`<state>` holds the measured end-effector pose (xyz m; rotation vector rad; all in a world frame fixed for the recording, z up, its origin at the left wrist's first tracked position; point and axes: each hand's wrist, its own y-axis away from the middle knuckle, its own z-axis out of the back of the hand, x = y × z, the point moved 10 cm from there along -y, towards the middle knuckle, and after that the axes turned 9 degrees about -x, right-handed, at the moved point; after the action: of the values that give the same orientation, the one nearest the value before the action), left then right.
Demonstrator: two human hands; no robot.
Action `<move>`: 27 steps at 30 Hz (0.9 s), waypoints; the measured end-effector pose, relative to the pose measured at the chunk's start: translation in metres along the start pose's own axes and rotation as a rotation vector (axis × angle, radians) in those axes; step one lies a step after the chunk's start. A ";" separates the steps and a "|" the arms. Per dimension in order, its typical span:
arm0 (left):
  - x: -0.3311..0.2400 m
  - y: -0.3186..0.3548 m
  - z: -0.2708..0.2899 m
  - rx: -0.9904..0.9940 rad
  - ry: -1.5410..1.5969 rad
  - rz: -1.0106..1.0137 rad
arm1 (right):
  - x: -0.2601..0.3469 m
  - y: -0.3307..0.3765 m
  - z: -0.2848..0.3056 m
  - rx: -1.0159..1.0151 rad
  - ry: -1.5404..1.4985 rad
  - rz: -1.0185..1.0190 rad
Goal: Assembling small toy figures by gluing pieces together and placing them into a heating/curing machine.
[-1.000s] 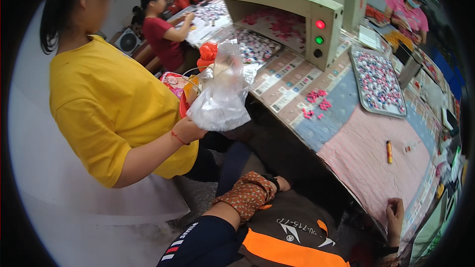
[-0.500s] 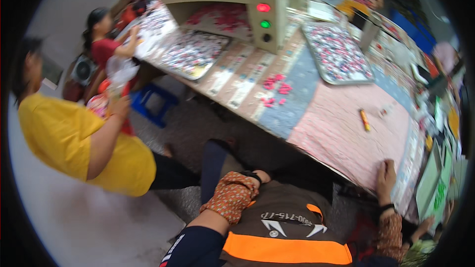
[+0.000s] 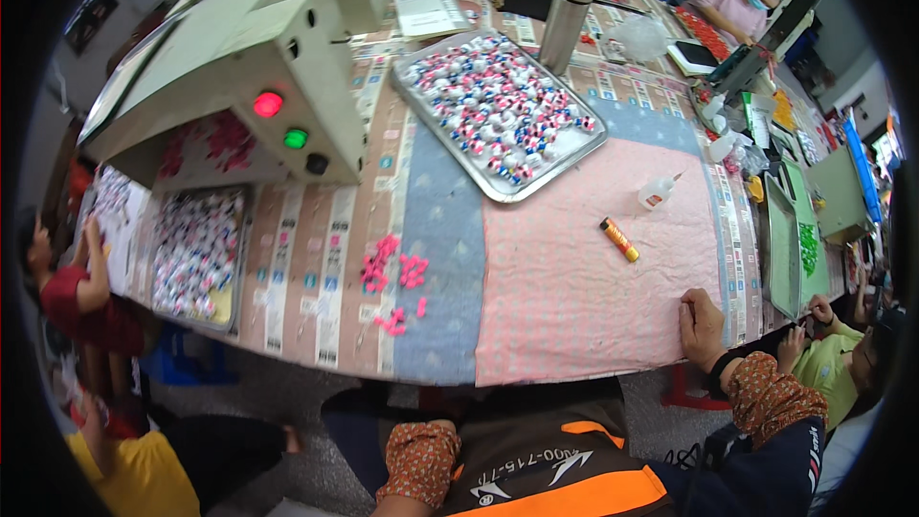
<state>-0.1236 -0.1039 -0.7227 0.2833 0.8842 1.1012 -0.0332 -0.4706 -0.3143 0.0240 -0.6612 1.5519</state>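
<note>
My right hand (image 3: 702, 328) rests on the near right edge of the pink cloth (image 3: 565, 316), fingers curled in, with nothing seen in it. My left hand (image 3: 444, 426) lies low at my lap, by the apron (image 3: 536, 450). Its fingers are hidden. On the cloth, beyond my right hand, a yellow and orange glue-stick-like tube (image 3: 619, 239) lies on its side. Past it stands a small white bottle (image 3: 655, 194) with a thin nozzle. A metal tray (image 3: 498, 193) full of small white, pink and blue pieces sits at the cloth's far left corner.
Small pink pieces (image 3: 388, 268) lie left of the cloth. A beige machine (image 3: 316, 86) with red and green lights stands farther left, a second full tray (image 3: 230, 321) at its opening. Beyond the middle tray is a steel flask (image 3: 567, 24). Other people sit around the table.
My view has swung to the right, so the machine and the person in yellow now appear farther left. My right hand stays on the table edge; my left hand stays low by the apron.
</note>
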 end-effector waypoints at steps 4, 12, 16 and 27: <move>0.000 -0.021 0.055 0.002 -0.030 -0.177 | -0.002 -0.001 -0.001 0.027 0.062 -0.026; -0.006 0.007 0.069 0.005 -0.117 -0.351 | -0.018 -0.005 -0.010 0.042 0.032 -0.040; -0.026 -0.003 0.037 -0.095 0.030 -0.622 | 0.022 -0.014 0.014 0.075 0.233 -0.065; -0.012 0.022 0.164 -0.563 0.052 -0.281 | -0.018 0.015 0.005 -0.068 0.018 -0.065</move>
<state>-0.0185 -0.0695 -0.5988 -0.3282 0.6035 1.0491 -0.0463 -0.4878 -0.3234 -0.0193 -0.6926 1.4647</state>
